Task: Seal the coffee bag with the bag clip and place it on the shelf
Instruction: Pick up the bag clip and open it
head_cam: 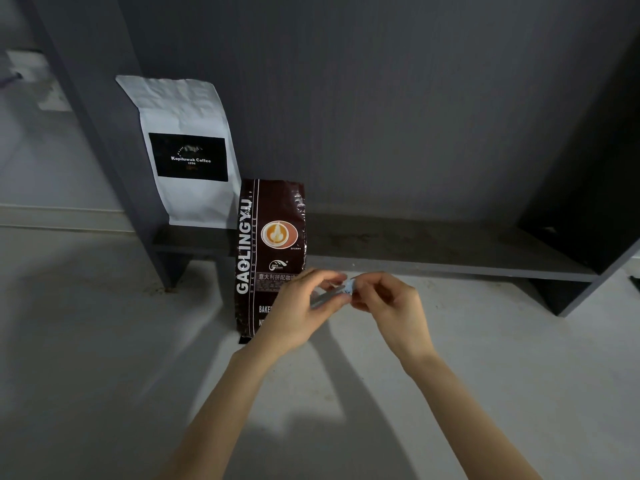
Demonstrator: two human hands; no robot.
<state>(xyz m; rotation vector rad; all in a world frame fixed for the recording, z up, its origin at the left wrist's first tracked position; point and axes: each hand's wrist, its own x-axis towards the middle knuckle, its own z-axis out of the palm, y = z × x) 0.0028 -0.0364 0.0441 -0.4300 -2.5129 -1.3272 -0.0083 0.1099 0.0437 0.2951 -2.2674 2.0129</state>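
- Pale grey floor (104, 358) fills the near ground, crossed by arm shadows.
- Just above it, the left hand (298, 313) and right hand (391, 303) pinch opposite ends of a small blue-grey bag clip (334, 292).
- Behind the hands a dark brown coffee bag (270, 237) stands upright on the floor, unclipped; its contents are hidden.
- Farther back, a white coffee bag (187, 150) stands on the low dark shelf (415, 251), against its grey back panel (381, 98).

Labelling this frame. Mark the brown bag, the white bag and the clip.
brown bag (273, 244): head view, on its round cup logo.
white bag (188, 105): head view, on the plain front above the black label.
clip (348, 285): head view, on the pale end between both hands.
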